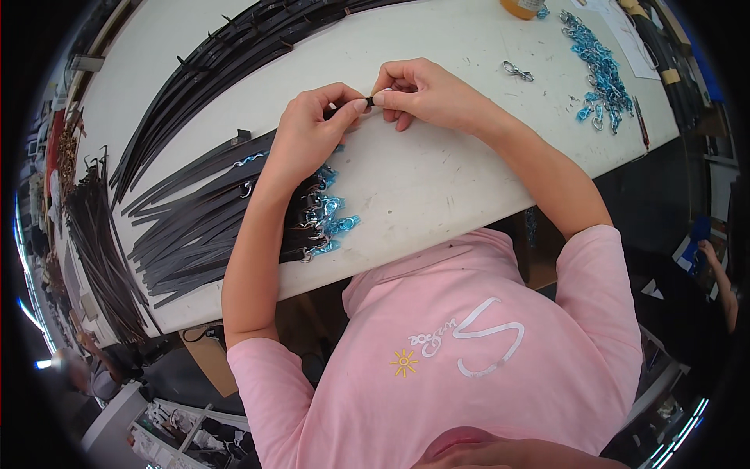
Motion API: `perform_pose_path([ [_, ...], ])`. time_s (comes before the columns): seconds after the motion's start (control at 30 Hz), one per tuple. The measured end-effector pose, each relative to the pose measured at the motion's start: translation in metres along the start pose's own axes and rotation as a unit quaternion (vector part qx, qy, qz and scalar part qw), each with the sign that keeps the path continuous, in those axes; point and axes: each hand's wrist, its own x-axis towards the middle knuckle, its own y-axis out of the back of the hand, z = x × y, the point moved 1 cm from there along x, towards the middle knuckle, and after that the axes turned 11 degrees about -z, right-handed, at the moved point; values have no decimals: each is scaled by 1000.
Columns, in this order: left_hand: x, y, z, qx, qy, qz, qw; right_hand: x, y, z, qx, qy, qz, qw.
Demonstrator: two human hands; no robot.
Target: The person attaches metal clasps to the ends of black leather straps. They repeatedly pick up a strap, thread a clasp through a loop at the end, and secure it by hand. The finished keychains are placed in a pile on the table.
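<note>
Over the white table [437,172], my left hand [312,129] and my right hand [418,94] meet fingertip to fingertip. Both are closed in a pinch on a narrow black strap [369,102]; a short bit of it shows between them, and the fingers cover most of the rest. Beneath my left forearm lies a bundle of black straps [187,227]. Metal hooks in blue film [332,219] sit at its right end. One bare metal snap hook [517,72] rests on the table to the right of my right hand.
More long black straps [203,78] curve along the far left, and another bundle [98,234] hangs at the table's left edge. At right lie a heap of blue-wrapped hooks [598,66] and a thin pointed tool [641,123]. An amber container [522,8] stands at the back.
</note>
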Motion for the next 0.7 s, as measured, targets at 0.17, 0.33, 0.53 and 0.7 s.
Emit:
perform_pose_path([
  [0.17,7,-1,-6,78,0,16,997,0,-1,-1,-6,-1,-2,1000],
  [0.33,3,6,-9,-41,-19,-20,999,-2,1,-3,19,3,-14,1000],
  [0.53,-3,7,-9,-3,-26,-14,1000,-1,3,0,12,7,-20,1000],
  [0.7,-4,7,-10,-5,-22,-12,1000,-1,2,1,12,5,-16,1000],
])
